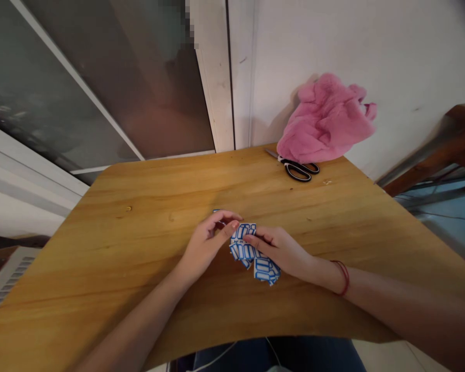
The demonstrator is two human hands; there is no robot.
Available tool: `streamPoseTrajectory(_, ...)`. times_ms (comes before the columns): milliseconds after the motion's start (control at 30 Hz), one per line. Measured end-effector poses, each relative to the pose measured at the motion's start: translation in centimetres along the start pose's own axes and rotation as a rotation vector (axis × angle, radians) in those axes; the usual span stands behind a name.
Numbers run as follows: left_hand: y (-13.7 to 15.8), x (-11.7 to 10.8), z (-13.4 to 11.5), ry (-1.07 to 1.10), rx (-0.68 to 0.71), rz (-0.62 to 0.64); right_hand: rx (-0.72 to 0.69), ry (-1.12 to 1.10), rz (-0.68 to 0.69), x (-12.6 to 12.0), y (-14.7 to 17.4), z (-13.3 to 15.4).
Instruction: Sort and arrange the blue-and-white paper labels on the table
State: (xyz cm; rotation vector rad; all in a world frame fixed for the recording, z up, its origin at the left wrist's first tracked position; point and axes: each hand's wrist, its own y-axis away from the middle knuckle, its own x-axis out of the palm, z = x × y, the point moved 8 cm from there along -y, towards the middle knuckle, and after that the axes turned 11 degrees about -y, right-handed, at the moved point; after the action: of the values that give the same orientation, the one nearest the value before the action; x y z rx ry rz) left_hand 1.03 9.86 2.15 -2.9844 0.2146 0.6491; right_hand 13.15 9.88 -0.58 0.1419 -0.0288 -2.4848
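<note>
A fanned bunch of small white label sheets [243, 243], printed with blue-outlined boxes, is in front of me above the table. My right hand [284, 250] pinches the bunch, its thumb across the front. More of the sheets [266, 269] hang out below that hand. My left hand [209, 237] is curled at the bunch's upper left edge, thumb and forefinger tips close together on it. A bit of another blue-edged piece [216, 211] shows behind the left fingers, which partly hide it. Whether that piece is held or lies on the table, I cannot tell.
Black-handled scissors [299, 170] lie at the back right of the wooden table [139, 279], partly beneath a pink plush cloth [327, 124] against the wall. A tiny yellowish ring-like thing [128, 208] lies at the left. Glazed panels [132, 82] stand behind the table.
</note>
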Motion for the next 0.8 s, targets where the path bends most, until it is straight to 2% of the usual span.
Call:
streamPoseTrajectory(100,0.1,0.4,0.2,0.043,-0.019,0.037,-0.012,0.021,0.04,0.3,0.0,0.0)
streamPoseTrajectory(433,0.1,0.3,0.9,0.168,-0.146,-0.017,0.024,-0.049,0.063,0.4,-0.2,-0.4)
streamPoseTrajectory(600,0.0,0.2,1.2,0.189,-0.146,0.003,0.081,-0.081,0.059,0.3,0.0,-0.6)
streamPoseTrajectory(800,-0.3,-0.3,1.5,0.156,-0.119,-0.017,0.075,-0.06,0.028,0.1,0.0,-0.6)
